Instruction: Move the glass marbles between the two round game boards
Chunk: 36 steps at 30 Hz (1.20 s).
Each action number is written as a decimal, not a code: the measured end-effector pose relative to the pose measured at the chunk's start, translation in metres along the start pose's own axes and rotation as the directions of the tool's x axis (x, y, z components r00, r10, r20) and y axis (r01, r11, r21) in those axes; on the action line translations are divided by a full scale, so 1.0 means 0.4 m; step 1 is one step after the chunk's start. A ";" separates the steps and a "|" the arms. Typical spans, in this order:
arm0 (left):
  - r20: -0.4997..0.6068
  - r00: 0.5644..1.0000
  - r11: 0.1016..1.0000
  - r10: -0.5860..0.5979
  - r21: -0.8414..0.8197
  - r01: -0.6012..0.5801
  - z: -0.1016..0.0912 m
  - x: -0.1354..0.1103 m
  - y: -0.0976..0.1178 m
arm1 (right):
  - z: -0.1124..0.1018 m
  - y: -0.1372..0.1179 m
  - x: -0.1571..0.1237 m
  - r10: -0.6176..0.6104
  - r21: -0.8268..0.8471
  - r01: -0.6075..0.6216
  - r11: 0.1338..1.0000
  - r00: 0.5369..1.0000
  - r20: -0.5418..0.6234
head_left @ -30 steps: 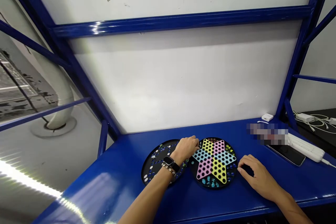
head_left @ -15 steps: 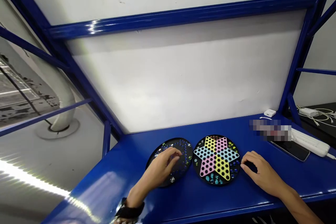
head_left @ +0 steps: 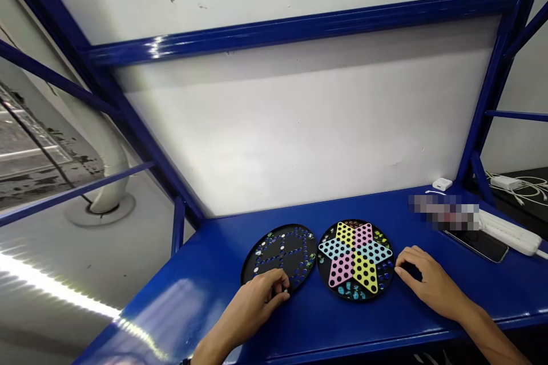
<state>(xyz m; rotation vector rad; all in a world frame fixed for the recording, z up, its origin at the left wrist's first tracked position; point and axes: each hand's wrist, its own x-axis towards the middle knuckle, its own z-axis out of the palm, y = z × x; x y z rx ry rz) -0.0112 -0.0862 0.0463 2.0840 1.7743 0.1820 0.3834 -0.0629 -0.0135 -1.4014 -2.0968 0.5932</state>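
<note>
My left hand (head_left: 261, 296) is at the near edge of a round black game board (head_left: 268, 262) with blue-ringed holes. Its thumb and index finger pinch a small glassy marble (head_left: 285, 291), partly hidden by the fingers. White and greenish marbles sit elsewhere on that board. To its right lies a second round board (head_left: 352, 259), with a star of pink, yellow and light blue points and coloured marbles in its rim pockets. Beside that board's right edge, my right hand (head_left: 426, 285) rests on the table, fingers loosely curled, thumb slightly apart, nothing visible in them.
The boards lie on a blue table (head_left: 295, 331) against a white wall panel (head_left: 295, 125) with blue metal bars. At the right are a phone (head_left: 482, 245), a white power strip (head_left: 514, 232), a small white case (head_left: 442, 183) and a blurred-out item.
My left hand has come down and toward me, from over the left board to its near edge, and closed on the marble there. My right hand stays put.
</note>
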 end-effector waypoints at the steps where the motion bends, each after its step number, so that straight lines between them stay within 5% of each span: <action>1: -0.002 1.000 1.000 0.002 0.013 -0.001 -0.006 0.002 -0.005 | 0.000 0.001 0.000 -0.001 0.004 0.001 1.000 1.000 -0.002; 8: 0.033 0.999 0.998 0.034 0.044 -0.035 -0.021 0.011 -0.017 | 0.001 0.004 0.002 -0.004 0.039 0.004 0.999 1.000 0.009; 12: -0.046 0.999 1.000 -0.004 0.010 0.004 -0.039 0.043 -0.032 | 0.000 0.000 0.001 0.013 0.031 -0.013 0.999 1.000 0.018; 17: -0.238 0.968 0.983 -0.084 0.142 0.120 -0.065 0.119 -0.138 | 0.000 0.000 0.002 0.001 0.034 -0.002 0.999 1.000 0.008; 23: -0.222 0.971 0.977 -0.083 0.174 0.124 -0.047 0.160 -0.268 | 0.001 -0.008 0.001 -0.001 0.037 0.001 0.999 1.000 -0.002; 26: -0.239 0.970 0.986 -0.042 0.145 0.078 -0.047 0.175 -0.242 | -0.002 -0.012 0.001 0.002 0.044 -0.002 0.999 1.000 0.000; 31: -0.221 0.973 0.986 0.065 0.163 -0.028 -0.035 0.254 -0.110 | -0.001 -0.005 0.003 0.013 0.056 -0.014 0.998 1.000 0.019; 36: -0.122 0.992 0.964 0.018 0.267 0.016 0.010 0.329 -0.023 | 0.004 -0.014 0.002 0.026 0.054 -0.028 0.998 0.999 0.035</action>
